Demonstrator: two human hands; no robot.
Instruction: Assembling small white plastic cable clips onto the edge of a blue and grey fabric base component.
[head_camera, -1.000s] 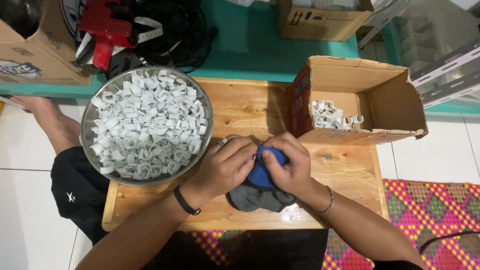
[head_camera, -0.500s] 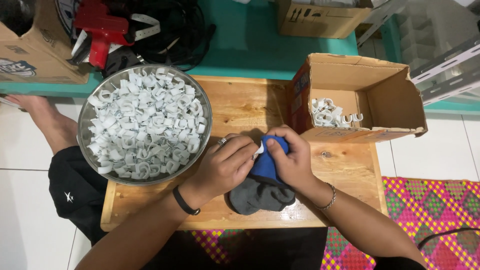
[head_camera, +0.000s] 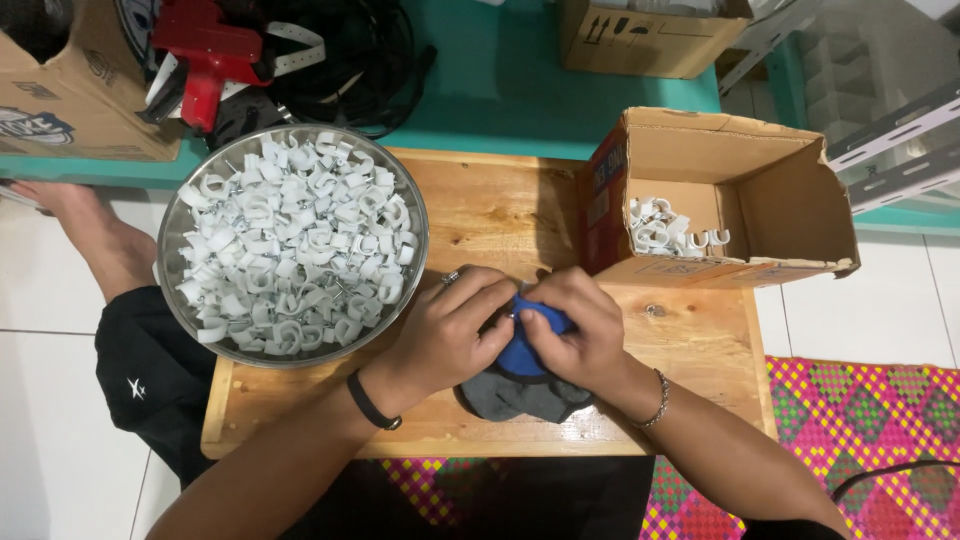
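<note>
— White floor tiles and a teal ledge framed a low wooden bench (head_camera: 500, 210), and every place I give is measured from that bench. What sat on it?

— At its left end stood 1 round metal bowl (head_camera: 175, 290) heaped with white cable clips (head_camera: 290, 240). At its right end lay 1 open cardboard box (head_camera: 790, 210) with a small cluster of the same clips (head_camera: 655, 228) in its left corner.

— And the hands?

— Both met over the bench's front middle. The left hand (head_camera: 445, 335) and the right hand (head_camera: 590, 335) pressed together around a blue cloth (head_camera: 522, 350), with a grey cloth (head_camera: 520, 398) bunched just under it on the wood.

— How was each grip?

— The left grip was clenched on the blue cloth, fingertips (head_camera: 500, 318) curled in from the bowl side. The right grip was clenched on the same cloth, thumb pinching its top edge. Whether a clip sat inside the fold, I could not tell; the fingers hid it.

— What would doing it well call for?

— In my judgement, small rolling pressure from the fingertips, not a hard squeeze, so anything wrapped stayed centred. Wrists were best kept low near the bench, and the grey cloth left flat beneath to catch a slip. Elbows needed care too: the bowl rim touched the left forearm's side and overhung the bench's left edge, so 1 nudge could have tipped it.
</note>
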